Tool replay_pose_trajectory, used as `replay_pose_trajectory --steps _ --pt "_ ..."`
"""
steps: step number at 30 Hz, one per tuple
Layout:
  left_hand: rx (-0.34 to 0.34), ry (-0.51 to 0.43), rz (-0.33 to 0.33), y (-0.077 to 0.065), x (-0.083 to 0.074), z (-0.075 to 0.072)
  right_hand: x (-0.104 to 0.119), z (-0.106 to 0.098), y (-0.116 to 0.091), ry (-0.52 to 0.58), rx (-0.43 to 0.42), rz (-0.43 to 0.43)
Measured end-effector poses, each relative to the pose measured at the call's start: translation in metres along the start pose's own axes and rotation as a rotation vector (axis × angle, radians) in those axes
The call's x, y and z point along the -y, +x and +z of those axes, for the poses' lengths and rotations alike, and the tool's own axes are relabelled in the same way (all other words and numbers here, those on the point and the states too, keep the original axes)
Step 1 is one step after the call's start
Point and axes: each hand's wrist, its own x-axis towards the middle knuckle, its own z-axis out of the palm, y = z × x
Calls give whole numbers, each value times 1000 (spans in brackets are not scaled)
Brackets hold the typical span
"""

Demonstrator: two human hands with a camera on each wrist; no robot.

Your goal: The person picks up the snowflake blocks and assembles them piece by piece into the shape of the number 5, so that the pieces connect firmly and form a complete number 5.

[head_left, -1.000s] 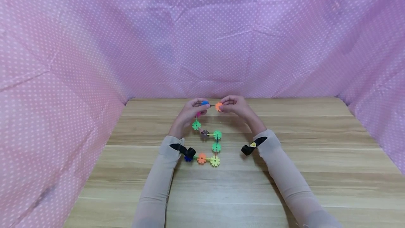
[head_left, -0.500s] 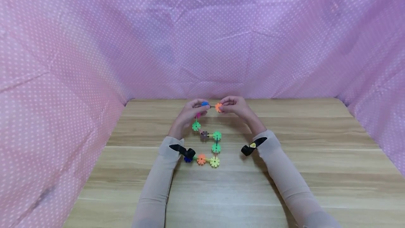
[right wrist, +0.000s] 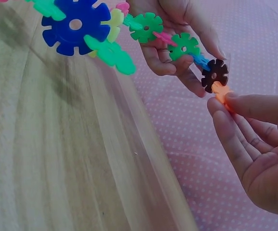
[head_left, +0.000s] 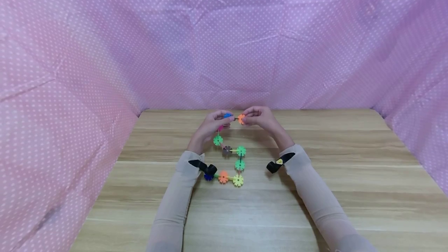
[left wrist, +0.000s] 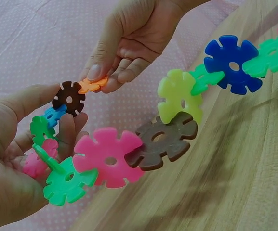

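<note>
A chain of notched plastic snowflake discs hangs between and below my hands. My left hand [head_left: 209,124] holds its upper end, with thumb and fingers at the dark brown disc [left wrist: 69,98]. Beside that disc are a blue disc [left wrist: 55,115] and a green disc [right wrist: 183,46]. My right hand [head_left: 262,118] pinches an orange disc [right wrist: 221,92] between thumb and fingers. This orange disc meets the edge of the dark brown one; how deep the slots engage is hard to tell. Lower in the chain come a pink disc [left wrist: 110,158] and a large-looking dark blue disc [right wrist: 76,25].
The wooden table [head_left: 315,205] lies under the hands, and a pink dotted cloth [head_left: 224,49] surrounds its back and sides. Black wrist cameras on both sleeves sit near the chain; the left one [head_left: 210,169] partly covers it in the head view.
My left hand has shifted slightly right, and the gap between it and the orange disc looks a little smaller. The hanging chain sways slightly. Both grips look the same.
</note>
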Motion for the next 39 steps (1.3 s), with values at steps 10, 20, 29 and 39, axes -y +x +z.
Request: replay_pose_trajectory --steps 10,20,29,39 --pt "4 -36 25 0 0 2 6 3 -3 -9 -35 -35" --pt "-11 -97 47 -1 -1 3 8 3 -3 -2 -38 -67" --pt "-43 -80 26 -2 -3 5 5 5 -4 7 -56 -88" --pt "-56 -50 26 -2 -4 8 6 5 -2 -1 -78 -93"
